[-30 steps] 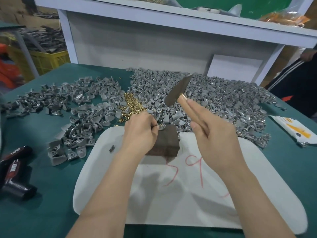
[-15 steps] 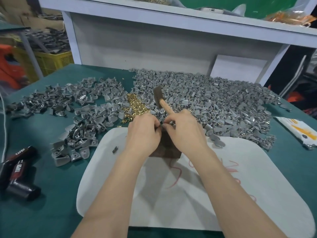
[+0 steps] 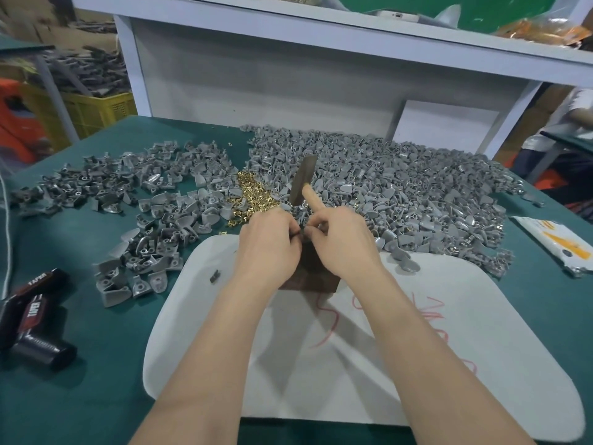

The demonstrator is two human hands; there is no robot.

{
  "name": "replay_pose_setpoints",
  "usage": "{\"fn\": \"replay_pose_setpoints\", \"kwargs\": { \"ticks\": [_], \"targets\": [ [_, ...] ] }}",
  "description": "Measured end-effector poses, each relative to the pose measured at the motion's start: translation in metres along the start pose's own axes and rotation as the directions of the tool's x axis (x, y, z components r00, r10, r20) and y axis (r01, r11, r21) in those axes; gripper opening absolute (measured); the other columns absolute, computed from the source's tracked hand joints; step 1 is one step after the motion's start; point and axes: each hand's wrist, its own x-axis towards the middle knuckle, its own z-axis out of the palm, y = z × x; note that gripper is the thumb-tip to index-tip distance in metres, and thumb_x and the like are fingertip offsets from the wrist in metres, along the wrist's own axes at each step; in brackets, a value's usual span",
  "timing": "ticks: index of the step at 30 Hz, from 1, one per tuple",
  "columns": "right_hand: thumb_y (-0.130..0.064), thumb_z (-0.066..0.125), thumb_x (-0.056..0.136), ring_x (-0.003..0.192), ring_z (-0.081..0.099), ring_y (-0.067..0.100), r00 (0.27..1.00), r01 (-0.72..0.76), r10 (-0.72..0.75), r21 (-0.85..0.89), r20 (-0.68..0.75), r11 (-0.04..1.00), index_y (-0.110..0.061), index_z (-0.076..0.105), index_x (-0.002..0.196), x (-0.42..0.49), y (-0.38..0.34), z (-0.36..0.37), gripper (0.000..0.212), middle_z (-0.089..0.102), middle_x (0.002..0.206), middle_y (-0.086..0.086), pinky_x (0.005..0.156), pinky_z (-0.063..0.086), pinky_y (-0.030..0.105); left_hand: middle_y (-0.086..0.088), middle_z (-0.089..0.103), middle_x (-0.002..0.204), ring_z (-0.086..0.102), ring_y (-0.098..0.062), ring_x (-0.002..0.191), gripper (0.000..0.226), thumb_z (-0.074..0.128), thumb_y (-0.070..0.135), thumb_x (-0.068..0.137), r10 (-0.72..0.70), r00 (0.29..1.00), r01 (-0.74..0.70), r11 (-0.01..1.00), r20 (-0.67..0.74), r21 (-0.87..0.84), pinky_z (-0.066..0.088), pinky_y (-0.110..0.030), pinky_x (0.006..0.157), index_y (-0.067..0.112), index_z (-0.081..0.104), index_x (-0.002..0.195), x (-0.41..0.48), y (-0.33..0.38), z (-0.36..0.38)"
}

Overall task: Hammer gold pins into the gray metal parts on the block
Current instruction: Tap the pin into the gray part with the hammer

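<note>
A dark block (image 3: pixel 309 279) stands at the far edge of a white mat (image 3: pixel 369 364), mostly covered by both hands. Over the block's top, my left hand (image 3: pixel 269 244) pinches a small gray metal part (image 3: pixel 299 233), which is largely hidden by the fingertips. My right hand (image 3: pixel 343 244) meets it there and holds a flat metal hammer (image 3: pixel 303 183), index finger stretched along the tool. The hammer head points away over the gray parts. Loose gold pins (image 3: pixel 250 195) lie in a heap just beyond my left hand.
A big heap of gray parts (image 3: pixel 417 194) fills the back right of the green table (image 3: pixel 96 348), and a thinner spread of darker gray parts (image 3: pixel 144 220) lies at the left. A black tool (image 3: pixel 32 319) lies front left, a white packet (image 3: pixel 555 248) at the right. A white shelf unit (image 3: pixel 288 75) rises behind.
One second ago my right hand held the hammer raised to the right of the block. It has come down and closed in on my left hand over the block.
</note>
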Motion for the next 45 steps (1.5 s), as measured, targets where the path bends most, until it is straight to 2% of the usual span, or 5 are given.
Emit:
{"fn": "replay_pose_setpoints", "kwargs": {
  "ticks": [18,24,37,42,45],
  "targets": [
    [-0.019,0.056,0.091,0.101,0.06,0.022,0.999,0.044,-0.042,0.11,-0.019,0.993,-0.025,0.071,0.099,-0.001,0.005,-0.002,0.017,0.067,0.108,0.002,0.082,0.046,0.03,-0.006,0.063,0.094,0.054,-0.032,0.096,0.013,0.058,0.015,0.087,-0.002,1.0,0.002,1.0,0.009,0.02,0.046,-0.043,0.083,0.01,0.067,0.079,0.0,-0.001,0.0],
    [0.005,0.048,0.091,0.095,0.034,-0.039,0.97,0.24,-0.209,0.327,-0.127,0.914,-0.021,0.048,0.135,-0.028,0.026,-0.031,0.051,0.038,0.102,-0.055,0.08,0.023,-0.011,-0.006,0.064,0.101,0.053,-0.032,0.102,0.01,0.058,0.015,0.088,-0.014,1.0,0.014,0.999,0.02,0.042,0.045,-0.042,0.087,0.013,0.068,0.085,0.0,0.0,0.0],
    [-0.013,0.051,0.094,0.118,0.047,-0.003,0.965,0.26,-0.259,0.026,-0.037,0.965,-0.045,0.047,0.132,-0.054,0.035,-0.059,0.049,0.05,0.128,-0.029,0.092,0.03,0.003,-0.004,0.067,0.095,0.058,-0.028,0.097,0.015,0.063,0.009,0.085,-0.03,0.999,0.031,0.999,0.015,-0.023,0.048,-0.041,0.087,0.019,0.064,0.073,-0.002,0.002,-0.001],
    [-0.008,0.051,0.093,0.11,0.038,-0.025,0.869,0.393,-0.341,0.08,-0.359,0.916,-0.057,0.033,0.132,-0.056,0.024,-0.066,0.065,0.04,0.122,-0.041,0.09,0.024,-0.007,-0.008,0.068,0.093,0.059,-0.031,0.095,0.01,0.062,0.01,0.086,-0.002,1.0,0.002,0.999,-0.016,-0.037,0.049,-0.042,0.084,0.007,0.07,0.08,-0.002,0.001,0.001],
    [-0.015,0.05,0.094,0.117,0.052,-0.001,0.944,0.316,-0.316,-0.01,-0.097,0.949,-0.053,0.041,0.132,-0.059,0.023,-0.058,0.054,0.053,0.131,-0.024,0.101,0.037,0.015,-0.008,0.067,0.099,0.058,-0.032,0.099,0.009,0.062,0.01,0.086,-0.003,1.0,0.003,0.999,-0.004,-0.051,0.047,-0.043,0.088,0.007,0.069,0.081,-0.002,0.0,0.001]
  ]
}}
